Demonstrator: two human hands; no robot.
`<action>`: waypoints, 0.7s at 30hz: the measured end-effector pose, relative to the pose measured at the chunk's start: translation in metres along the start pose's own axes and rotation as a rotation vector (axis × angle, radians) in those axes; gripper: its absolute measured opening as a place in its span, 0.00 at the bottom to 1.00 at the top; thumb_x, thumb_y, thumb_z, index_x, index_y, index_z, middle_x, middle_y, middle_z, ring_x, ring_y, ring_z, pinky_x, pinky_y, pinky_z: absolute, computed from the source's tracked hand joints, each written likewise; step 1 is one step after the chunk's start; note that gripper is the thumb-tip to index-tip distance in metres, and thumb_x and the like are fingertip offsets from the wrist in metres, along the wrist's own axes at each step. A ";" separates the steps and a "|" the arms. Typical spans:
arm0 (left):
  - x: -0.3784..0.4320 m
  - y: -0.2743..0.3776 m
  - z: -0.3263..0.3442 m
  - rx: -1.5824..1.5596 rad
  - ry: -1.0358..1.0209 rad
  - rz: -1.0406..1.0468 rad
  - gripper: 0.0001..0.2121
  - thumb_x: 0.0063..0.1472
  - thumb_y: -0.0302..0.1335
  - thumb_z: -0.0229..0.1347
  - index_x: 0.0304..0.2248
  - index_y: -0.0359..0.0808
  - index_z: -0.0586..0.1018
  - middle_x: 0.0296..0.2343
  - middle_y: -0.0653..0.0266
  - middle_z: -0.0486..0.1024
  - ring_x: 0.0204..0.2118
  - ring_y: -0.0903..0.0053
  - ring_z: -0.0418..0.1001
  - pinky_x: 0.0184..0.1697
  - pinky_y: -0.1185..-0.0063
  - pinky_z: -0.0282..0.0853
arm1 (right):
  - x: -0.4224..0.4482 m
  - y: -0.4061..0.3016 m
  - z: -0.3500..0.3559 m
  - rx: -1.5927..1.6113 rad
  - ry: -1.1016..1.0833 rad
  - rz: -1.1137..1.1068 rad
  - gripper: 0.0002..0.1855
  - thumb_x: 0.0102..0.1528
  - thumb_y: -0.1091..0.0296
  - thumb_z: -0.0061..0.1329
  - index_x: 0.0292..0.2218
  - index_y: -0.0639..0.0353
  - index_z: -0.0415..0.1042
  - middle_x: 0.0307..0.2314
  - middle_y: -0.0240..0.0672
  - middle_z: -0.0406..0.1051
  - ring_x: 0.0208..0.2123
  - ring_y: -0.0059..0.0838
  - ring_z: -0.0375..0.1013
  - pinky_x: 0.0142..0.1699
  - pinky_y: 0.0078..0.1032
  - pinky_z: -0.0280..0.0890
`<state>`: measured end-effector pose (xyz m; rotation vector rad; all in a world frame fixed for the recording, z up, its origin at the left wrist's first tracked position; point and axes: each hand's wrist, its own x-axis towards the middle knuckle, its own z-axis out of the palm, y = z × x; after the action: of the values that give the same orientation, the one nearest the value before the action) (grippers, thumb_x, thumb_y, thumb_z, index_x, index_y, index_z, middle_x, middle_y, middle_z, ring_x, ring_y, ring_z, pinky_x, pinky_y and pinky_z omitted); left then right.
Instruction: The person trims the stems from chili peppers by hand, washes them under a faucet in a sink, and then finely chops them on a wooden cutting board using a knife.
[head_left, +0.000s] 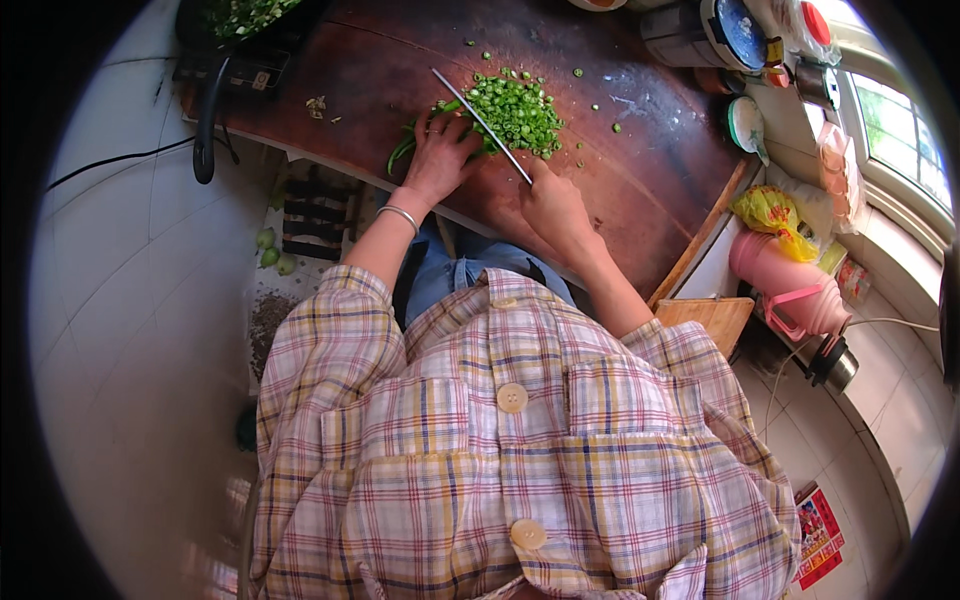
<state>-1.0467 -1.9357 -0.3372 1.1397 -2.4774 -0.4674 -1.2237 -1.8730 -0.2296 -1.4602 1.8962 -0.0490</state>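
Note:
Bunched long green chili peppers (401, 152) lie under my left hand (442, 159), whose fingers press them against the dark wooden tabletop (637, 202). My right hand (556, 206) grips the handle of a kitchen knife (480, 124). From above, the blade appears as a thin line slanting up and left, close to the left fingertips. Just beyond the blade sits a heap of sliced green chili (521, 112), with stray rings scattered farther off. The handle is mostly hidden within my right fist, and the left palm covers part of the whole peppers.
A pan (214, 112) holding chopped greens rests on an electric cooker (259, 75) at far left, its handle jutting past the table edge. Tubs (739, 34) crowd the back right. A pink thermos flask (780, 277), a yellow plastic bag (765, 214) and a wooden board (709, 319) stand right.

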 end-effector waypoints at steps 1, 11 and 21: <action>0.000 0.000 0.001 -0.001 -0.003 0.001 0.17 0.48 0.39 0.60 0.38 0.43 0.76 0.44 0.57 0.65 0.52 0.60 0.57 0.59 0.59 0.44 | -0.001 -0.004 -0.001 -0.041 -0.021 0.024 0.11 0.52 0.67 0.42 0.35 0.64 0.63 0.24 0.58 0.71 0.29 0.60 0.70 0.36 0.50 0.64; -0.004 -0.001 0.010 -0.033 0.006 -0.070 0.15 0.49 0.39 0.58 0.38 0.49 0.77 0.46 0.59 0.64 0.52 0.59 0.56 0.55 0.60 0.47 | 0.018 -0.009 0.005 -0.109 -0.103 0.046 0.12 0.50 0.70 0.40 0.36 0.68 0.63 0.24 0.60 0.71 0.29 0.60 0.71 0.36 0.50 0.65; 0.001 -0.004 0.010 -0.039 -0.009 -0.052 0.13 0.49 0.38 0.59 0.35 0.45 0.78 0.43 0.62 0.66 0.51 0.62 0.58 0.54 0.62 0.50 | 0.060 0.003 0.028 -0.062 -0.077 0.061 0.11 0.49 0.72 0.41 0.36 0.64 0.64 0.27 0.56 0.72 0.33 0.57 0.72 0.40 0.47 0.66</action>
<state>-1.0498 -1.9374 -0.3475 1.1907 -2.4402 -0.5345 -1.2152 -1.9117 -0.2824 -1.4236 1.8928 0.0946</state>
